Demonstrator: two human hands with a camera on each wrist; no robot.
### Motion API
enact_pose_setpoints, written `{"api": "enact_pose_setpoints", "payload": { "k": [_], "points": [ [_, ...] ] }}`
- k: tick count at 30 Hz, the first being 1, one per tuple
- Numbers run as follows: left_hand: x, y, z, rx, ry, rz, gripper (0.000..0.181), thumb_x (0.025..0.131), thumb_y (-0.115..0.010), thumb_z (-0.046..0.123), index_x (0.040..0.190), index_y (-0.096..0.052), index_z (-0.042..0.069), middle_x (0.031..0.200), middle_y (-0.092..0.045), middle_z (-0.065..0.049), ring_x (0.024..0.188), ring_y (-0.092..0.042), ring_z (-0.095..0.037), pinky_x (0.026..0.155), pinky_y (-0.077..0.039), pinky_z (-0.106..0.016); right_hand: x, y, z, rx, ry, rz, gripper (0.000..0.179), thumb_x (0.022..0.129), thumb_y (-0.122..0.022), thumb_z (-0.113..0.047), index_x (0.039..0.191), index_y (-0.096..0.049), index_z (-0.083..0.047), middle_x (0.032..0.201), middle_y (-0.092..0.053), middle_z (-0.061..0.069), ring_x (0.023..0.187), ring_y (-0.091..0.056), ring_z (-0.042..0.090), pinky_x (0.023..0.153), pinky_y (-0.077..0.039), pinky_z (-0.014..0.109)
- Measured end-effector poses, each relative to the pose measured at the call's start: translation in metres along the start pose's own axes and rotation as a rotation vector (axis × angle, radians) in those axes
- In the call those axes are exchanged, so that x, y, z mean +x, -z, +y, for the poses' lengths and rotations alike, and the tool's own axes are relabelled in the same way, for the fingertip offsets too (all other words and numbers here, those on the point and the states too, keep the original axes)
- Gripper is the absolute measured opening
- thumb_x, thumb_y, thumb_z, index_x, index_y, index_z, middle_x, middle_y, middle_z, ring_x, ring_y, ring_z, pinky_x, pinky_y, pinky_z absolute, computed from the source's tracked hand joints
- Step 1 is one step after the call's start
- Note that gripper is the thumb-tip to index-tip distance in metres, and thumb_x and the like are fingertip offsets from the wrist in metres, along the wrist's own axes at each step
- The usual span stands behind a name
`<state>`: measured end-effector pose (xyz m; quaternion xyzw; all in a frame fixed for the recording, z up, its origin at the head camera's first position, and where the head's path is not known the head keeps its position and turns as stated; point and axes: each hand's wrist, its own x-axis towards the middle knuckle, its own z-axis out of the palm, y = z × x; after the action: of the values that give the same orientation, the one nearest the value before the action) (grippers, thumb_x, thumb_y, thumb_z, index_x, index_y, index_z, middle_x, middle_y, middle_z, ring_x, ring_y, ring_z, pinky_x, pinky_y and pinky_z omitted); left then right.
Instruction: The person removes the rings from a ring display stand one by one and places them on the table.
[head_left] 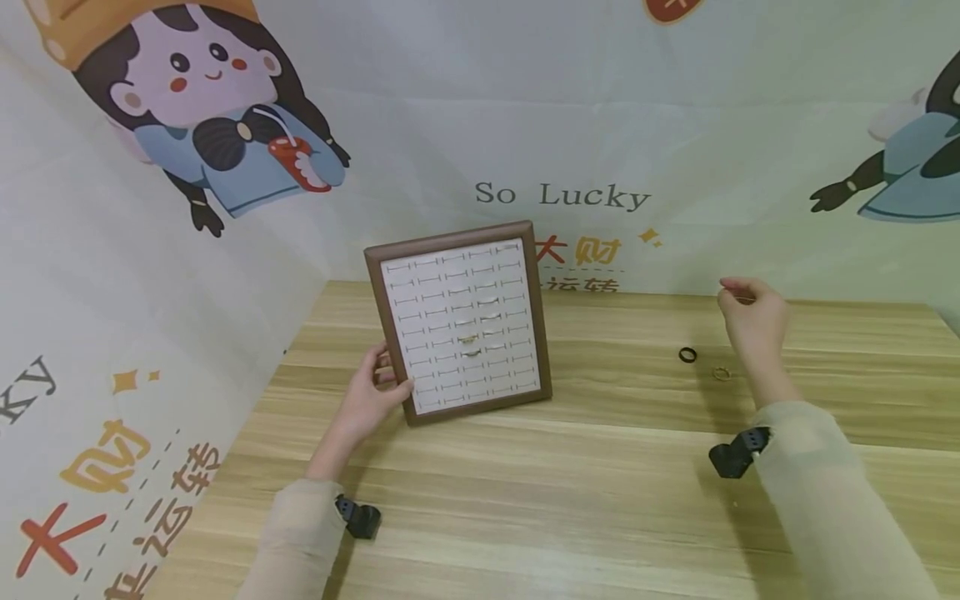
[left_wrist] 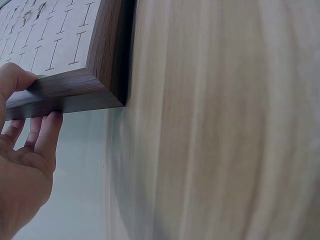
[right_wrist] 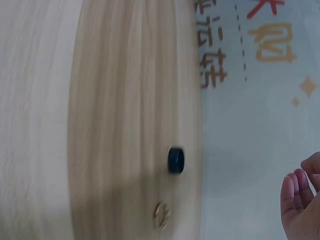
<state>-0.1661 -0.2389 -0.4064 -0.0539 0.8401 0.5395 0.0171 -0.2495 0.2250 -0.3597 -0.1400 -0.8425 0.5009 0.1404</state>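
Observation:
A ring display board [head_left: 465,325] with a brown wooden frame and a white slotted insert leans back on the table. Several rings sit in its slots, among them a gold one [head_left: 468,339]. My left hand [head_left: 375,387] grips the frame's left side, thumb on the front and fingers behind, as the left wrist view also shows. My right hand [head_left: 756,321] is raised at the table's back right, fingers loosely curled, with nothing visible between them and the thumb. A black ring [head_left: 687,355] and a gold ring [head_left: 722,374] lie on the table beside it.
The wood-grain table [head_left: 570,492] runs back to a pale printed cloth [head_left: 420,125] with cartoon figures and lettering, which also hangs at the left. Black wrist cameras [head_left: 738,454] are strapped over both sleeves.

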Motion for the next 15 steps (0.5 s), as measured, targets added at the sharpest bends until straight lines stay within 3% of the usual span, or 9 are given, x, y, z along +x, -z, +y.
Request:
{"api": "enact_pose_setpoints", "payload": {
  "k": [3,8,15],
  "points": [
    [0.001,0.0,0.0,0.002,-0.003,0.001,0.079,0.096,-0.064,0.0,0.162,-0.021,-0.005,0.152,-0.042,-0.032,0.136,-0.049,-0.047,0.117,-0.047,-0.054,-0.005,-0.009,-0.013,0.009,0.052,-0.015,0.037,0.103,-0.052,-0.01,0.133,-0.066,0.005,0.1,-0.061,-0.008,0.082,-0.046,-0.01,0.071,-0.042,0.009],
    [0.0,0.0,0.001,0.002,0.004,0.001,0.078,0.096,-0.064,0.0,0.162,-0.022,-0.005,0.152,-0.042,-0.032,0.136,-0.049,-0.047,0.117,-0.047,-0.053,-0.015,-0.026,-0.033,0.005,0.123,-0.065,0.036,0.104,-0.052,-0.011,0.134,-0.066,0.004,0.123,-0.067,0.018,0.089,-0.049,-0.003,0.072,-0.042,0.01],
    [-0.001,0.0,0.001,0.0,0.003,0.001,0.079,0.096,-0.064,0.0,0.163,-0.021,-0.004,0.152,-0.042,-0.032,0.136,-0.049,-0.047,0.117,-0.047,-0.053,-0.034,-0.049,-0.059,0.061,0.264,-0.126,0.031,0.105,-0.056,-0.007,0.13,-0.066,0.009,0.126,-0.066,0.027,0.112,-0.063,0.029,0.074,-0.041,0.005]
  ]
}}
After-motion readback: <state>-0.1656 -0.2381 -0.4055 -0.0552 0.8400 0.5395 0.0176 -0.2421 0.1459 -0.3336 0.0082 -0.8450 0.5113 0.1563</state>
